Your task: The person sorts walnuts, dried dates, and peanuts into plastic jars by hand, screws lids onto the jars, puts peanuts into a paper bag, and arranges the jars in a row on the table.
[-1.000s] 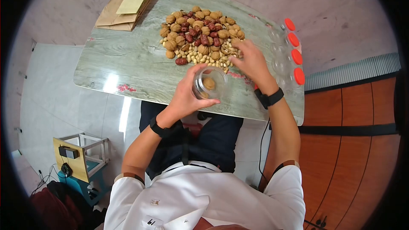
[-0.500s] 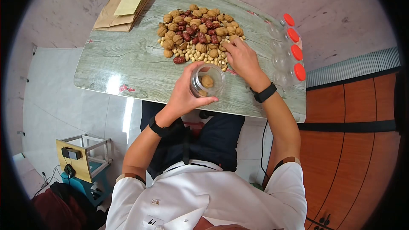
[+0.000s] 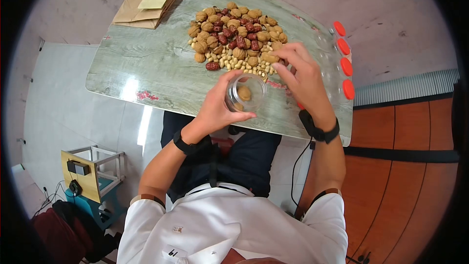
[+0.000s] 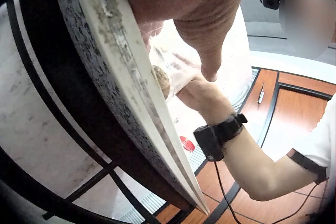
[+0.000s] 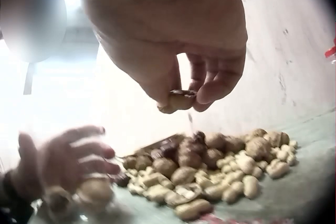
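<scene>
My left hand (image 3: pixel 218 101) grips a clear plastic jar (image 3: pixel 256 99) near the table's front edge, thumb along one side and fingers round the other. Inside the jar lie walnuts (image 3: pixel 244 93). Over the right front of the nut pile, my right hand (image 3: pixel 305 76) pinches a walnut (image 5: pixel 178 101) between thumb and fingertips; a dark, split-looking edge shows along its top in the right wrist view. Below that hand, the pile holds peanuts (image 5: pixel 247 163), more walnuts (image 3: pixel 238 54) and red dates (image 3: pixel 240 42). One date (image 3: pixel 212 66) lies at the pile's front.
Several clear jars with red lids (image 3: pixel 346 67) lie in a row along the table's right edge. Brown paper bags (image 3: pixel 139 10) lie at the back left of the table (image 3: pixel 115 68). A cable (image 3: pixel 296 176) hangs from the right wrist's camera.
My right hand reached into the front right of the pile, then lifted out to the right with a walnut in its fingertips. The left hand keeps its hold on the jar.
</scene>
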Available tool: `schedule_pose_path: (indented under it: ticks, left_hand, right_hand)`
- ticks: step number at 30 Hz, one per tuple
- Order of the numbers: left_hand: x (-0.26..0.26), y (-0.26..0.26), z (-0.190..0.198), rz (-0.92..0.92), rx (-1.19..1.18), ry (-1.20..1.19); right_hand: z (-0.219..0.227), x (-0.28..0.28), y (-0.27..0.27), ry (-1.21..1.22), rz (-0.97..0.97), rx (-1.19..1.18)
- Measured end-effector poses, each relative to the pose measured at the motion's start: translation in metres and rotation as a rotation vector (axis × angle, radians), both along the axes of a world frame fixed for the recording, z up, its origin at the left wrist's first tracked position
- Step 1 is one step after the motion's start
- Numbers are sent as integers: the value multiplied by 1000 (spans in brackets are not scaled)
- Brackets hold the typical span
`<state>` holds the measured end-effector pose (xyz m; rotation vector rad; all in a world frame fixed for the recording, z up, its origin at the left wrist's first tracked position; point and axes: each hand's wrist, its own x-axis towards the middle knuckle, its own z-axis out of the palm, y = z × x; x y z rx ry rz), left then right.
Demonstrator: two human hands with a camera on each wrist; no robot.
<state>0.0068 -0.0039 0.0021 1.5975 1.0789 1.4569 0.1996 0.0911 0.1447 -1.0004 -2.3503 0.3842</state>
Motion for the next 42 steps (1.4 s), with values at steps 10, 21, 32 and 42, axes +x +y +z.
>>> schedule_pose_path:
  ticks: [10, 21, 32, 42]
  left_hand:
    - [3, 1, 2, 25, 26, -59]
    - [5, 2, -4, -2, -2, -139]
    - [1, 0, -3, -3, 8, -1]
    - [-1, -1, 2, 10, 10, 33]
  right_hand:
    - [21, -12, -48, -200, 289, 121]
    - [11, -16, -41, 74, 202, 105]
    - [-88, 6, 17, -255, -70, -29]
    - [-44, 3, -3, 69, -123, -9]
